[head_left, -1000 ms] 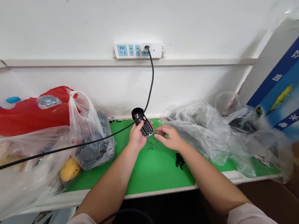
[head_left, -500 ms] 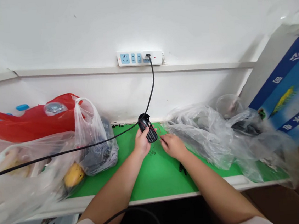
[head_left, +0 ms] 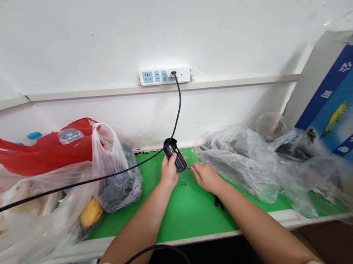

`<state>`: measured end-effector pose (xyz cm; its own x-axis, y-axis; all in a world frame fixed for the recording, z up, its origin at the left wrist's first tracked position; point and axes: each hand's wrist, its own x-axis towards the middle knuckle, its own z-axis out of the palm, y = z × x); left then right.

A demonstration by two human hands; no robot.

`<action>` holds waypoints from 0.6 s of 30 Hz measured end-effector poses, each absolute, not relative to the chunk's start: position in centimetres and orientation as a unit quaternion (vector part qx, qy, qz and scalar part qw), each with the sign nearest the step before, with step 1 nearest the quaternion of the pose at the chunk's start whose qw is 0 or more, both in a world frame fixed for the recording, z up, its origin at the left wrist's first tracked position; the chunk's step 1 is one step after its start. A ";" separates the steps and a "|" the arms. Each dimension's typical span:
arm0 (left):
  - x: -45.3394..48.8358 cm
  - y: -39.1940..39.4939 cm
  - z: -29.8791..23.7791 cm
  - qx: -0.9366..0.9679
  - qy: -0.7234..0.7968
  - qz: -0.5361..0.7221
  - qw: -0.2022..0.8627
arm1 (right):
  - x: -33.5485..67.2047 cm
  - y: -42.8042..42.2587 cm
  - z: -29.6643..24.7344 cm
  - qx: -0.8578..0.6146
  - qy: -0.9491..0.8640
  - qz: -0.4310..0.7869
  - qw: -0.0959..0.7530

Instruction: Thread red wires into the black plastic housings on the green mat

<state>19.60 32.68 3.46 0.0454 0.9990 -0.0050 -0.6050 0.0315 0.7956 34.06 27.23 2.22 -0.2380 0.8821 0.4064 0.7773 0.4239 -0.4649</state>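
My left hand (head_left: 169, 173) is closed around a black oblong plastic housing (head_left: 180, 163), thumb on top. The housing is open on its upper side, with small parts and a bit of red showing inside. Just to its right, my right hand (head_left: 206, 176) pinches a thin, wire-like piece whose tip points at the housing's lower end; its exact kind is too small to tell. Both hands are above a green table top (head_left: 188, 219). A thin reddish strand (head_left: 189, 156) lies behind my right hand. Small black pieces (head_left: 218, 202) lie beside my right forearm.
A black cable (head_left: 178, 106) runs from the wall power strip (head_left: 154, 77) across the housing's top to the left. Filled plastic bags (head_left: 114, 184) and a red bag (head_left: 49, 151) stand left. Clear plastic bags (head_left: 245, 158) and a blue-white box (head_left: 342, 89) stand right.
My right hand has drawn slightly to the right, away from the housing. My left hand keeps its hold. The whole view has shifted a little.
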 end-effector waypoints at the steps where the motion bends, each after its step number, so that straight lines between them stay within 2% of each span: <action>1: 19.6 32.7 3.5 0.321 0.310 0.618 0.647 | 34.0 27.2 2.2 -0.530 -0.772 0.109 0.334; 7: 19.6 32.6 3.7 0.331 0.313 0.616 0.643 | 33.4 27.2 1.9 -0.507 -0.653 0.376 0.419; 18: 19.7 32.5 3.5 0.333 0.318 0.612 0.644 | 32.6 27.3 1.6 -0.467 -0.586 0.454 0.482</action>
